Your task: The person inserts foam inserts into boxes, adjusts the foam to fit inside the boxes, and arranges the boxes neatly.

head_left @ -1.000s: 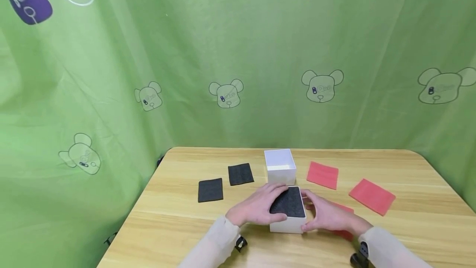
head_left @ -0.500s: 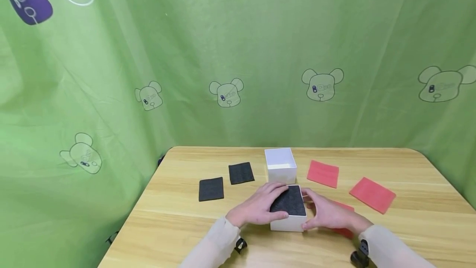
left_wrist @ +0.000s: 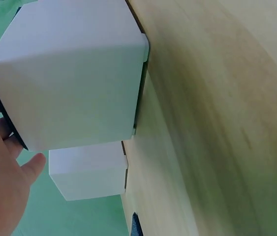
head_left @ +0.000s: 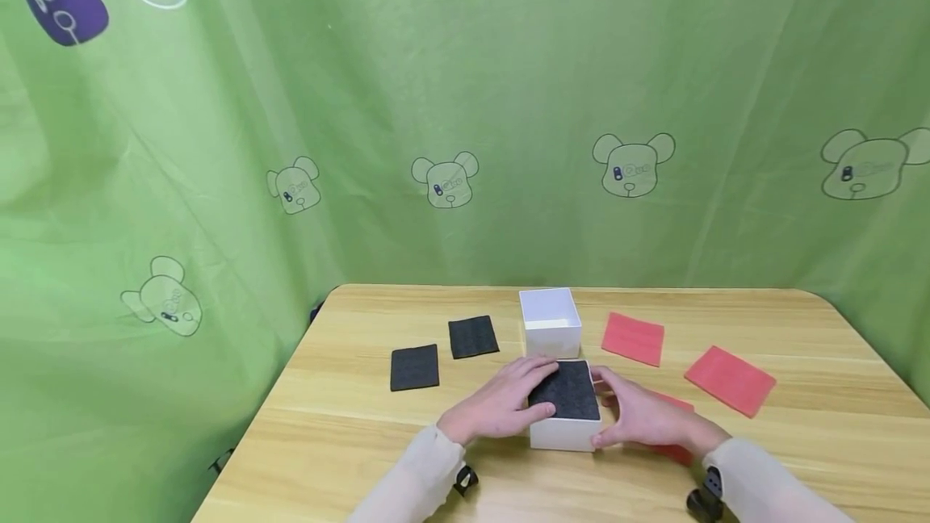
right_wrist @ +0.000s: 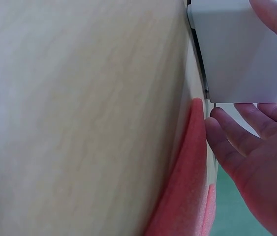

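A white square box stands near the front of the table, with a black cloth square across its top. My left hand rests on the cloth's left part, fingers fairly straight; in the left wrist view the hand touches the box's top side. My right hand holds the box's right side, its thumb at the near corner and fingers farther back. In the right wrist view the thumb lies over one face of the box, the fingers of the hand along another. The inside of this box is hidden.
A second white box, open on top, stands just behind. Two black cloth squares lie to the left. Red cloth pieces lie to the right, one partly under the right forearm. A green curtain hangs behind the wooden table.
My left hand has drawn back slightly to the left, its thumb uncovering more of the black cloth. The right hand and the box stay in place.
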Motion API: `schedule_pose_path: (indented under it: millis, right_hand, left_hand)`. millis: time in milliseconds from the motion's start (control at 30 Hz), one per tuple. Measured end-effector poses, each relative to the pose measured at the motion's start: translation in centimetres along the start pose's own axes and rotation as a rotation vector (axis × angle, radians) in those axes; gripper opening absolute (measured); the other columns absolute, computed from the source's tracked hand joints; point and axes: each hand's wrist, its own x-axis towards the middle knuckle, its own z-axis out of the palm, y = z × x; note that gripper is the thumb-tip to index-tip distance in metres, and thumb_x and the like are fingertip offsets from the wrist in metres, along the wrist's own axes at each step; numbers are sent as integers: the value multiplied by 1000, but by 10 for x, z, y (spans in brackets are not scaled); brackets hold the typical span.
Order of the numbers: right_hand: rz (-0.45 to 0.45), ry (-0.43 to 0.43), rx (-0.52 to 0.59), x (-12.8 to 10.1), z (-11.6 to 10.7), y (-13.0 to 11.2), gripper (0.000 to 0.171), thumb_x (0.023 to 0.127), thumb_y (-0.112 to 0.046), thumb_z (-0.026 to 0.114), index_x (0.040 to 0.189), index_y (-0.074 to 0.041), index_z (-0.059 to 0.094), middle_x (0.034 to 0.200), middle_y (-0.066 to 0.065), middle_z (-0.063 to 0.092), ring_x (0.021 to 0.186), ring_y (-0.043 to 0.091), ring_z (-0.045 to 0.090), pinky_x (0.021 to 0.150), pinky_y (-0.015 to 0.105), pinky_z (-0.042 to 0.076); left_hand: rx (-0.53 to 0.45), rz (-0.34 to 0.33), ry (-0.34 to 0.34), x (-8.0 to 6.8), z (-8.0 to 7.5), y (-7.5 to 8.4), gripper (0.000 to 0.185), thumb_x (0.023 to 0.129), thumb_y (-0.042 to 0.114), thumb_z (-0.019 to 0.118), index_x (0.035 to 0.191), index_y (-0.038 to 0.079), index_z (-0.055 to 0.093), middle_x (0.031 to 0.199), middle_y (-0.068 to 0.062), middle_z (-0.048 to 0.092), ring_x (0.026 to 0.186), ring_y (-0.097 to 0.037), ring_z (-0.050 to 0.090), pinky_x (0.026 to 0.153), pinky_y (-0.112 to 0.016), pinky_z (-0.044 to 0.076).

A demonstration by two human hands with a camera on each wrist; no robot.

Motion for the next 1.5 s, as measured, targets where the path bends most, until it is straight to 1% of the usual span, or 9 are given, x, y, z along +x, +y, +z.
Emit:
schedule_pose_path:
  millis: [200, 367, 467, 733, 867, 967, 1200, 1400, 1500]
  right_hand:
    - [-17, -3, -11, 1, 0, 0, 100, 66, -39, 84, 140, 1, 29, 134, 24, 44, 119, 42, 46, 98, 57, 37]
    - [-21, 4, -17, 0, 0, -2, 100, 66, -40, 84, 139, 1, 30, 134, 23, 45, 120, 41, 45, 99, 57, 37]
    - [-22, 11, -19, -1, 0, -3, 101, 65, -41, 84, 139, 2, 30, 134, 23, 45, 120, 41, 44, 99, 57, 36]
    - [-16, 2, -18, -1, -2, -3, 99, 67, -40, 84, 139, -1, 30, 136, 21, 43, 121, 41, 43, 99, 58, 36]
    - [-26, 0, -17, -1, -2, -2, 99, 66, -40, 84, 139, -1, 30, 136, 20, 43, 121, 40, 44, 99, 57, 37]
    - [-35, -3, -17, -1, -2, -2, 99, 66, -40, 84, 139, -1, 30, 136, 21, 43, 121, 39, 44, 99, 56, 37]
    - [-46, 1, -30, -1, -3, -3, 97, 67, -40, 84, 139, 0, 31, 135, 21, 44, 121, 39, 45, 98, 57, 36]
    - [-53, -7, -23, -1, -3, -3, 96, 67, -38, 84, 139, -2, 30, 136, 19, 43, 121, 38, 45, 98, 57, 36]
    - [-55, -6, -25, -2, -3, -3, 97, 67, -38, 84, 139, -3, 30, 136, 18, 43, 121, 38, 45, 98, 57, 37]
  left_hand:
    - [6, 12, 5, -2, 1, -1, 58, 100, 41, 37, 147, 7, 31, 151, -7, 30, 140, -21, 22, 113, -33, 16]
    - [-41, -20, 10, -7, 0, -4, 57, 101, 40, 36, 148, 7, 29, 152, -8, 27, 141, -21, 19, 113, -33, 16]
    - [-54, -24, 11, -10, -2, -7, 56, 101, 38, 35, 148, 7, 28, 152, -11, 27, 141, -22, 19, 113, -34, 15]
    - [-10, -4, 5, -10, -2, -8, 57, 101, 37, 35, 148, 6, 27, 152, -12, 28, 141, -20, 20, 114, -36, 16]
    - [25, 1, -3, -6, -3, -4, 57, 101, 37, 37, 148, 6, 29, 152, -8, 28, 140, -19, 21, 114, -36, 15]
    - [57, 9, -15, -1, -4, 1, 57, 100, 39, 37, 147, 7, 32, 153, -5, 28, 140, -17, 20, 114, -34, 12]
    - [141, 21, -48, 17, -5, 11, 60, 99, 47, 38, 145, 9, 36, 151, -2, 32, 140, -11, 19, 115, -41, 11]
    - [182, 29, -84, 24, -4, 14, 59, 99, 49, 37, 145, 12, 38, 150, 4, 33, 137, -4, 23, 115, -32, 7]
    - [187, 34, -86, 26, -3, 15, 58, 98, 49, 39, 144, 13, 41, 149, 4, 34, 136, -5, 26, 114, -32, 11]
